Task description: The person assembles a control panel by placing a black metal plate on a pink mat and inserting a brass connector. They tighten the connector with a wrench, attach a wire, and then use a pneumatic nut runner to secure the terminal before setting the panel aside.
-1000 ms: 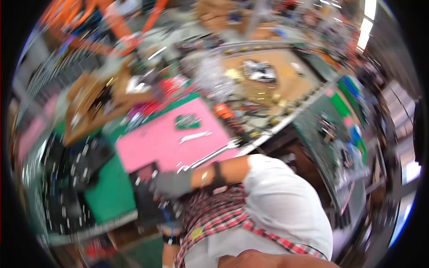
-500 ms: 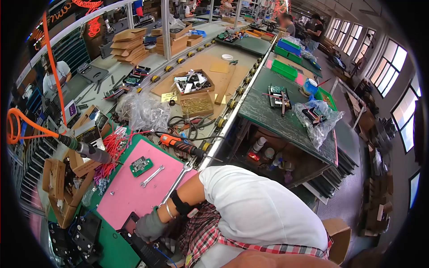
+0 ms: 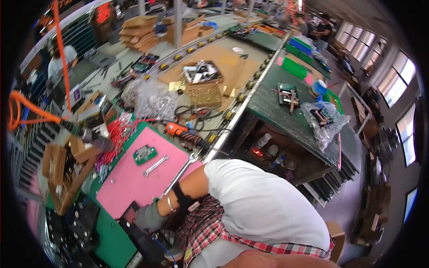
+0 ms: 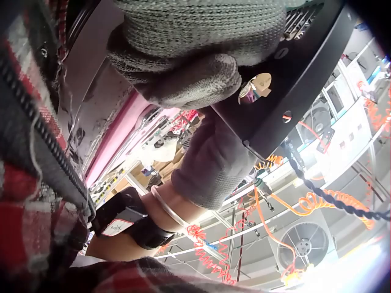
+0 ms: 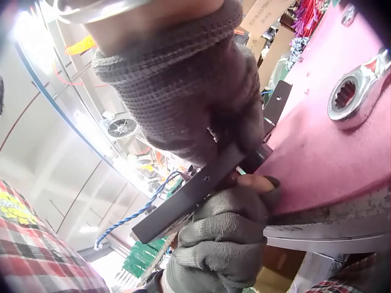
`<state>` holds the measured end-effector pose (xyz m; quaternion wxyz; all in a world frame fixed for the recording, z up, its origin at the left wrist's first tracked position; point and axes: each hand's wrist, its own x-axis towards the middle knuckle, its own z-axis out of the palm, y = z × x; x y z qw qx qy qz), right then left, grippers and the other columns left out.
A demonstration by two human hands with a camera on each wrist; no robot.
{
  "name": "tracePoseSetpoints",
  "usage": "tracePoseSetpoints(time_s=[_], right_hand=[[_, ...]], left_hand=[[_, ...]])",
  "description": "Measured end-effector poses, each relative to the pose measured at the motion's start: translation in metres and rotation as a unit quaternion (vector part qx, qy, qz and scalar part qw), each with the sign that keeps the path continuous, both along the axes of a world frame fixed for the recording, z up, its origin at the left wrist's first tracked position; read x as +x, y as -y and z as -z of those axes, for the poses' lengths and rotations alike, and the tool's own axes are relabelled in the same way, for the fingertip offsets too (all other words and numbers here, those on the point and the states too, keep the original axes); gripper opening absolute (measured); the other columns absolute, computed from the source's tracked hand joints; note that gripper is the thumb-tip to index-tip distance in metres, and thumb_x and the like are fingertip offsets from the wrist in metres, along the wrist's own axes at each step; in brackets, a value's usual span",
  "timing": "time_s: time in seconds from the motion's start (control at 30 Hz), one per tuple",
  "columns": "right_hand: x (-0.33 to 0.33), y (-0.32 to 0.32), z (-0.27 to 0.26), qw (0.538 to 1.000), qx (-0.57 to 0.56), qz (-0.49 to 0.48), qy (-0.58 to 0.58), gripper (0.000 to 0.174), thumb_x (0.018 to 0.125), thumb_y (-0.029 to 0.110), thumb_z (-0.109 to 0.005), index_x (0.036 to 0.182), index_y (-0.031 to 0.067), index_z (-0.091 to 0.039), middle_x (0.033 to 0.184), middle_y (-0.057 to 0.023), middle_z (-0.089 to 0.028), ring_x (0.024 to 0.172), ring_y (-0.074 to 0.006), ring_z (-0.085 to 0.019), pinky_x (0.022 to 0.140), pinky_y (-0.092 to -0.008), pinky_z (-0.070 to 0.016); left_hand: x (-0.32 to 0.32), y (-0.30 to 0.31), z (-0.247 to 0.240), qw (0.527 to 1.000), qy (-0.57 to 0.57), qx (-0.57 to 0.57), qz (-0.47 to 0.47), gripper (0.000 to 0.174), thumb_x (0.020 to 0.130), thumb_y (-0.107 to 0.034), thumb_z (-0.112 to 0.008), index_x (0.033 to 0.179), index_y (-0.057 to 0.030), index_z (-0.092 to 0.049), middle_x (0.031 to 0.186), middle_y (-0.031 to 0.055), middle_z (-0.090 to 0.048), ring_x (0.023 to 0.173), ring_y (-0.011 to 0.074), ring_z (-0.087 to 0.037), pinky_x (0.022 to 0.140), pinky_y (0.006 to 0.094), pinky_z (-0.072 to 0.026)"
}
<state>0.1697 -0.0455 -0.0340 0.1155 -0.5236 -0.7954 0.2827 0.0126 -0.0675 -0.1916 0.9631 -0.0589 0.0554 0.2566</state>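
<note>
Both hands wear grey knit gloves and hold a black metal casing (image 3: 149,243) at the near edge of the bench. My left hand (image 5: 220,238) curls its fingers around the casing's edge from below, with a bare fingertip showing at the glove's end. My right hand (image 3: 149,218) grips the casing from the other side, its fingers partly hidden behind the metal. A twisted blue cord (image 5: 131,215) hangs from the casing (image 5: 189,192). Beside the hands lies a pink mat (image 3: 127,187) with a green circuit board (image 3: 145,154), a small wrench (image 3: 155,165) and a longer wrench (image 3: 181,173).
Several black casings (image 3: 80,228) stand at the left on the green bench top (image 3: 111,243). An orange power tool (image 3: 185,134) lies behind the mat. A screwdriver hangs on an orange coiled hose (image 3: 33,105) at the left. Cardboard boxes (image 3: 60,178) hold small parts.
The head view was blurred and turned differently one second ago, then swung toward the aisle and steadied. Both hands stay at the black casing throughout, with little movement over the last half second.
</note>
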Motion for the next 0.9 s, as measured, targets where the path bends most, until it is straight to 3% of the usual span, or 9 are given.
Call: tracePoseSetpoints(time_s=[0.07,0.17,0.23,0.3,0.37,0.47,0.6,0.77,0.9], right_hand=[[-0.001,-0.005,0.008,0.995,0.049,-0.070,0.041,0.014,0.063,0.020,-0.061,0.074,0.0160,-0.070,0.068,-0.0105,-0.063,0.065,-0.0297,-0.061,0.059,-0.0416,-0.0478],[0.006,-0.007,0.014,0.990,0.092,-0.102,0.017,0.017,0.065,0.020,-0.057,0.077,0.0115,-0.067,0.075,-0.0115,-0.062,0.074,-0.0305,-0.060,0.064,-0.0425,-0.0457],[0.011,-0.009,0.011,0.994,0.005,-0.107,-0.037,0.020,0.068,0.019,-0.057,0.082,0.0084,-0.066,0.086,-0.0115,-0.062,0.083,-0.0303,-0.058,0.075,-0.0418,-0.0451],[0.013,-0.008,0.013,0.992,0.030,-0.085,-0.086,0.019,0.071,0.021,-0.061,0.087,0.0101,-0.065,0.084,-0.0147,-0.063,0.081,-0.0321,-0.059,0.074,-0.0430,-0.0462],[0.016,-0.010,-0.007,0.993,-0.054,-0.055,-0.088,0.019,0.073,0.021,-0.061,0.088,0.0094,-0.064,0.084,-0.0139,-0.062,0.082,-0.0312,-0.059,0.075,-0.0416,-0.0461],[0.021,-0.015,-0.011,0.988,-0.118,-0.071,-0.068,0.018,0.075,0.019,-0.059,0.088,0.0080,-0.063,0.084,-0.0117,-0.061,0.080,-0.0294,-0.059,0.073,-0.0395,-0.0462],[0.017,-0.013,-0.014,0.992,-0.101,-0.067,-0.019,0.015,0.074,0.015,-0.058,0.085,0.0060,-0.061,0.082,-0.0109,-0.059,0.077,-0.0286,-0.058,0.071,-0.0391,-0.0458],[0.014,-0.011,-0.016,0.995,-0.078,-0.060,-0.024,0.014,0.073,0.013,-0.057,0.083,0.0050,-0.061,0.084,-0.0108,-0.059,0.080,-0.0293,-0.057,0.073,-0.0391,-0.0461],[0.020,-0.006,-0.005,0.997,-0.012,-0.057,-0.044,0.015,0.072,0.011,-0.057,0.085,0.0041,-0.061,0.085,-0.0112,-0.059,0.080,-0.0302,-0.057,0.072,-0.0390,-0.0464]], left_hand=[[-0.010,0.003,0.008,0.988,0.148,-0.014,0.042,0.021,0.092,-0.028,-0.037,0.081,-0.0120,-0.046,0.065,0.0021,-0.035,0.057,0.0156,-0.038,0.051,0.0267,-0.0344],[-0.011,0.025,-0.055,0.985,-0.165,0.001,-0.050,0.015,0.092,-0.022,-0.043,0.084,-0.0087,-0.046,0.062,-0.0018,-0.034,0.052,0.0107,-0.033,0.042,0.0219,-0.0286],[0.002,0.030,-0.107,0.965,-0.244,-0.073,-0.057,0.017,0.092,-0.024,-0.040,0.091,-0.0080,-0.048,0.069,0.0008,-0.038,0.058,0.0115,-0.036,0.047,0.0228,-0.0322],[-0.009,0.026,-0.071,0.960,-0.278,-0.039,-0.022,0.019,0.091,-0.024,-0.041,0.094,-0.0069,-0.048,0.077,0.0043,-0.043,0.064,0.0134,-0.041,0.051,0.0257,-0.0361],[0.007,0.023,-0.138,0.941,-0.315,-0.112,-0.046,0.022,0.089,-0.028,-0.044,0.096,-0.0072,-0.048,0.080,0.0055,-0.048,0.066,0.0153,-0.045,0.054,0.0276,-0.0379],[-0.004,0.017,-0.045,0.995,0.085,-0.026,0.034,0.030,0.086,-0.029,-0.050,0.103,-0.0043,-0.051,0.093,0.0081,-0.052,0.092,0.0183,-0.052,0.078,0.0307,-0.0468],[-0.002,0.019,-0.039,0.994,0.003,-0.113,-0.013,0.022,0.087,-0.025,-0.049,0.097,-0.0059,-0.051,0.086,0.0040,-0.051,0.079,0.0137,-0.052,0.067,0.0255,-0.0463],[-0.002,0.015,-0.055,0.999,0.042,-0.010,0.003,0.019,0.088,-0.020,-0.050,0.102,-0.0064,-0.050,0.091,0.0049,-0.054,0.077,0.0138,-0.054,0.066,0.0229,-0.0463],[-0.011,0.018,-0.094,0.900,-0.288,0.325,-0.048,0.028,0.090,-0.018,-0.048,0.114,-0.0042,-0.045,0.108,0.0081,-0.053,0.093,0.0166,-0.055,0.077,0.0278,-0.0475]])
